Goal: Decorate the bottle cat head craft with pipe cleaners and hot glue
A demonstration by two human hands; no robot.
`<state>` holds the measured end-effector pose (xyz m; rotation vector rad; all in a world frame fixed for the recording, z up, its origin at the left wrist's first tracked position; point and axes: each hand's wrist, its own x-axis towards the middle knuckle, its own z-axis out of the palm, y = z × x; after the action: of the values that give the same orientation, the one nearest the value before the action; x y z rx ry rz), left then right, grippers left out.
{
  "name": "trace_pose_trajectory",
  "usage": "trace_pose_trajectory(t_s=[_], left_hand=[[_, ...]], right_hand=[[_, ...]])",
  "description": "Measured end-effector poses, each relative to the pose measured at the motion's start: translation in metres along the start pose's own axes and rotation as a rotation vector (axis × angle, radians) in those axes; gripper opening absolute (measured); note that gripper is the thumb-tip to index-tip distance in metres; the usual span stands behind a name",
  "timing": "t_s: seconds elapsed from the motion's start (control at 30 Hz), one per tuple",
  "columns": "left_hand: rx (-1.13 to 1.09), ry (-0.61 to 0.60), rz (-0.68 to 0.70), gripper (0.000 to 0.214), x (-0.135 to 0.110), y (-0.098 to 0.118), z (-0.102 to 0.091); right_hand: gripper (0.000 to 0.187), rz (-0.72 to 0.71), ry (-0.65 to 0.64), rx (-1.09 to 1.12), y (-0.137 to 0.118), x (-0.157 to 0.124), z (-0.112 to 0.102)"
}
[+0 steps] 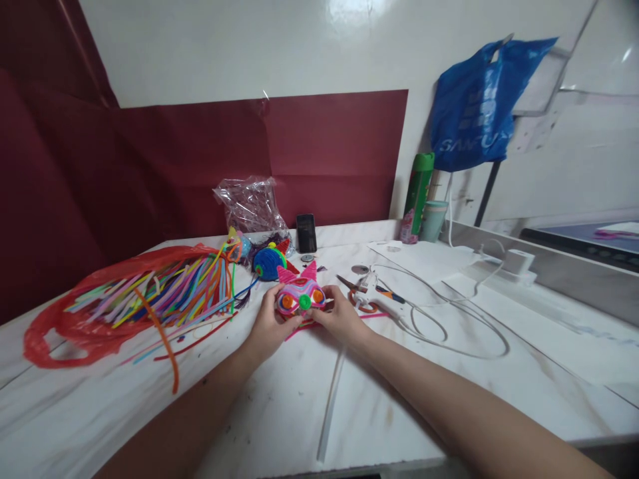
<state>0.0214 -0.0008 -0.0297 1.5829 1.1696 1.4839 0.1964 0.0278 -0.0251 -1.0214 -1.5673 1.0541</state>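
Between my hands is a pink pipe-cleaner animal head (pixel 301 287) with two pointed ears, orange round eyes and a green round nose. My left hand (pixel 269 322) grips its left side, the thumb along the lower edge. On the other side my right hand (pixel 342 318) pinches the lower right edge near the nose. Pink pipe cleaners (pixel 372 315) lie on the table below and to the right of it. Just behind the head sits a blue and green pipe-cleaner ball figure (pixel 269 264). A white glue gun (pixel 387 303) rests right of my right hand, beside scissors (pixel 355 287).
At left, a red plastic bag (pixel 44 342) holds many coloured pipe cleaners (pixel 174 286). A glue stick (pixel 330 406) lies in front. Behind are a phone (pixel 306 233), clear plastic wrap (pixel 252 206), a green can (pixel 419 186) and a cup (pixel 433 221). Cables (pixel 479 326) loop at right.
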Motion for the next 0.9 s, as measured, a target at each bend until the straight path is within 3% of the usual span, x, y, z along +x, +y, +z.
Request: trace_pose_trajectory(t_s=[0.27,0.5,0.73,0.9], left_hand=[[-0.049,-0.042,-0.048,0.074,0.003,0.011,-0.004],[-0.14,0.065,-0.096,0.064,0.012,0.005,-0.017],[-0.233,-0.08,-0.16,0.062,0.012,0.004,-0.023],[-0.239,-0.074,-0.135,0.074,0.012,0.003,-0.021]], right_hand=[[0.038,0.032,-0.042,0.073,-0.003,0.003,-0.006],[0.03,0.025,-0.065,0.148,0.006,0.009,-0.007],[0.034,0.053,-0.044,0.149,0.02,0.017,-0.008],[0.042,0.082,0.006,0.164,0.016,0.016,-0.008]])
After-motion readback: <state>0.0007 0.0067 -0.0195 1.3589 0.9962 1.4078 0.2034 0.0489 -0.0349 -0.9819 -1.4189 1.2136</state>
